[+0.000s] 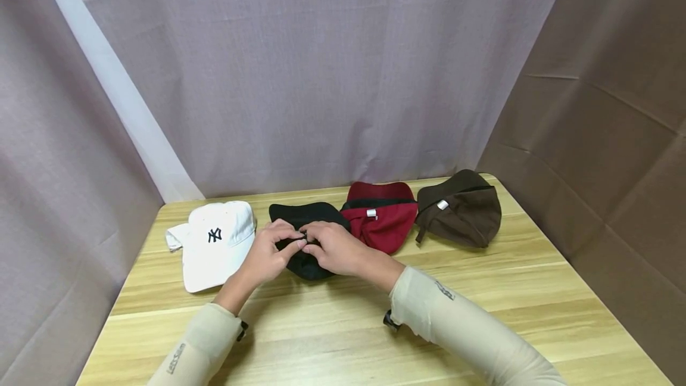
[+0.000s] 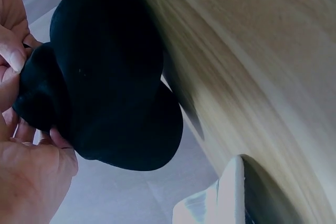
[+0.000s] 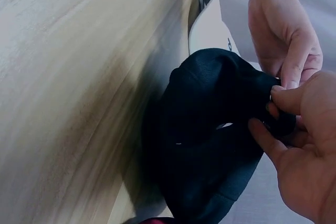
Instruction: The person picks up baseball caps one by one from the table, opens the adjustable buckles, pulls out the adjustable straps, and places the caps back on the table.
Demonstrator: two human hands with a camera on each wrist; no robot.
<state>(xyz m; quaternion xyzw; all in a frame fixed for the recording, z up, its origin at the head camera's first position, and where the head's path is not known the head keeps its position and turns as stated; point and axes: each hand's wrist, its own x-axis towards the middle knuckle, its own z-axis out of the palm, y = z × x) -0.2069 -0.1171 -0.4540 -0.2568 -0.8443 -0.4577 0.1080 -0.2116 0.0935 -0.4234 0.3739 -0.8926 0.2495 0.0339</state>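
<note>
Both hands meet at the back strap of a black baseball cap (image 1: 311,267) on the table. In the head view the cap's brim points to the back and its opening faces up. My left hand (image 1: 272,250) pinches one side of the strap between thumb and fingers. From the right, my right hand (image 1: 337,248) pinches the strap close beside it, the fingertips of both hands nearly touching. The right wrist view shows the black cap (image 3: 205,93) with a small gap by the strap. The fingers partly hide the strap and its fastening.
To the left lies a white cap (image 1: 220,243) with a dark emblem, its brim toward the front. A red cap (image 1: 386,225) sits right beside the black one, and a brown cap (image 1: 466,213) lies further right. Curtains (image 1: 321,76) surround the wooden table (image 1: 332,338).
</note>
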